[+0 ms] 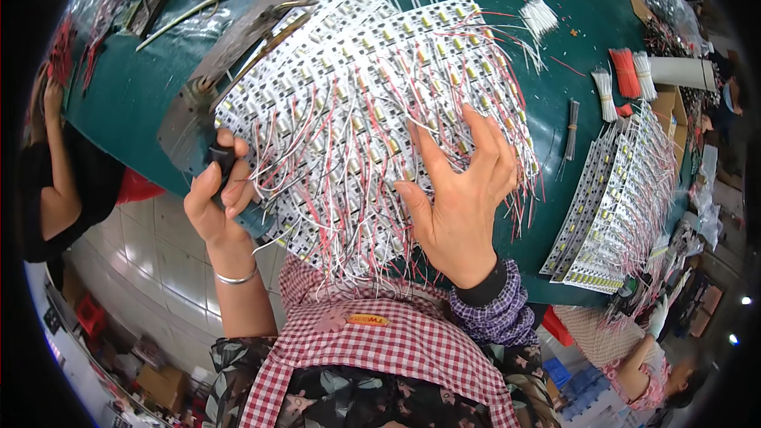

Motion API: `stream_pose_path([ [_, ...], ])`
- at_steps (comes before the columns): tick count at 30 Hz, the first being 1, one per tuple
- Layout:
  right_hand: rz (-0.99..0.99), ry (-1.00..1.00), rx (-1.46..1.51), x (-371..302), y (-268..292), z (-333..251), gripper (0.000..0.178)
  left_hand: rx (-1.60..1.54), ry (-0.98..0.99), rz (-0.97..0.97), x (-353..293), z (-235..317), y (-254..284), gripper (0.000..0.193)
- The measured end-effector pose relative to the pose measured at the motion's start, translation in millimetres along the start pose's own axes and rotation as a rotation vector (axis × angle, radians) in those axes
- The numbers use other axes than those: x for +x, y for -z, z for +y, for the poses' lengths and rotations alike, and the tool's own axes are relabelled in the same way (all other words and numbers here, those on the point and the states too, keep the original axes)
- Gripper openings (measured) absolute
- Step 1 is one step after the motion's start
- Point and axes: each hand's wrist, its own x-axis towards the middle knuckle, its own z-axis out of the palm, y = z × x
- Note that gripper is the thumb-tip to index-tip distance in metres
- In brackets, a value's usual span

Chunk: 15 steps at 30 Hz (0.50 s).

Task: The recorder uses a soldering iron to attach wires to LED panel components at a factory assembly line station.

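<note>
My left hand (220, 190) is closed around a black handle (220, 157) at the left end of a bench-mounted metal tool with a long grey bar (265, 20). White circuit board panels (372, 47) lie beside that bar, rows of small yellowish parts on them. Many thin red and white wires (329, 166) stick up from the front panel and trail over its near edge. My right hand (464, 198) rests over the panel's right half, fingers spread among the wires; nothing is gripped in it.
On the green tabletop (547, 103), wired board strips (626, 206) lie to the right. Red wire bundles (625, 71), white wire bundles (604, 93) and a loose white wire pile (539, 17) lie farther back. Another person's arm (59, 166) is at left; a person (642, 364) is at lower right.
</note>
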Motion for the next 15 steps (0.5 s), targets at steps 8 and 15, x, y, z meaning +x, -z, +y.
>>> stream_pose_path([
  [8, -0.031, -0.004, 0.021, -10.8, -8.6, -24.3, 0.056, 0.035, -0.023, -0.029, -0.1, -3.3, -0.8, 0.038],
  [15, -0.042, 0.023, 0.058, -16.6, -12.9, -35.8, 0.056, 0.064, -0.031, -0.041, 2.6, -5.6, -6.1, 0.037],
])
